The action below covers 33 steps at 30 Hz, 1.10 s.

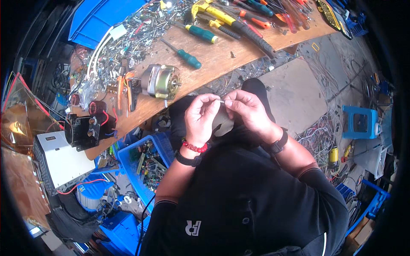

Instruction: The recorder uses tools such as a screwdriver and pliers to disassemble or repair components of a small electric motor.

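My left hand [199, 120] and my right hand [252, 113] meet above my lap, just off the workbench's front edge. Between their fingertips sits a small, thin, pale piece [221, 101], too small to name. Thumb and forefinger of each hand are pinched together on it. A round gold and silver electric motor [162, 82] rests on the bench to the left of my hands, its shaft pointing right. Behind it lies a green-handled screwdriver [188, 58]. Orange-handled pliers [124, 91] lie left of the motor.
Loose screws and small metal parts [128, 42] cover the bench's far left beside a blue bin [96, 21]. A yellow hammer [230, 21] and other hand tools lie at the back. Below left stands a blue crate [128, 164] of scraps. Wires [318, 132] litter the floor at right.
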Available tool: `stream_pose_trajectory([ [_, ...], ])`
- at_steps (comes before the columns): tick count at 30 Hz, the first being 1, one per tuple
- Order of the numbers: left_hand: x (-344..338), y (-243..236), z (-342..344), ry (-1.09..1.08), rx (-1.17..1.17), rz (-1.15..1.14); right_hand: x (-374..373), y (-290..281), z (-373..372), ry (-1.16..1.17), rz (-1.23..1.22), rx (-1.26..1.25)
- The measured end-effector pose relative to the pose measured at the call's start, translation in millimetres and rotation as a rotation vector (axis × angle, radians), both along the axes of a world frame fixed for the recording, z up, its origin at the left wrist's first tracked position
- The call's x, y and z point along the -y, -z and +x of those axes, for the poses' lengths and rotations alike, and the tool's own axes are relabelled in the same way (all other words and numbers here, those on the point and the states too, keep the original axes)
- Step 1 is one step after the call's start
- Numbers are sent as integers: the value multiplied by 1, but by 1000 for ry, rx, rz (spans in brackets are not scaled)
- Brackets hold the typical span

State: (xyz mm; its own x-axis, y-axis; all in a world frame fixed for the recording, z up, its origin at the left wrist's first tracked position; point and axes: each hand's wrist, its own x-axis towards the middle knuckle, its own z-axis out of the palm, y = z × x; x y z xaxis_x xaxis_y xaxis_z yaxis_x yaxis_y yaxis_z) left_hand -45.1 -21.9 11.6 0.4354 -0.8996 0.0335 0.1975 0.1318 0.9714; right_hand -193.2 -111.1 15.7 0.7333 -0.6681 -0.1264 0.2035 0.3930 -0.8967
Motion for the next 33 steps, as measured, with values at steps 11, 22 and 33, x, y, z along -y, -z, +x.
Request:
stream_pose_trajectory([
  [11,-7,2,9,-1,-63,72,0,2,5,-4,-79,-3],
  [22,-10,-7,14,-96,-117,-43,52,-42,95,402,-1404,-561],
  [33,-31,-18,28,-100,-268,-141,77,-31,104,380,-1376,-737],
])
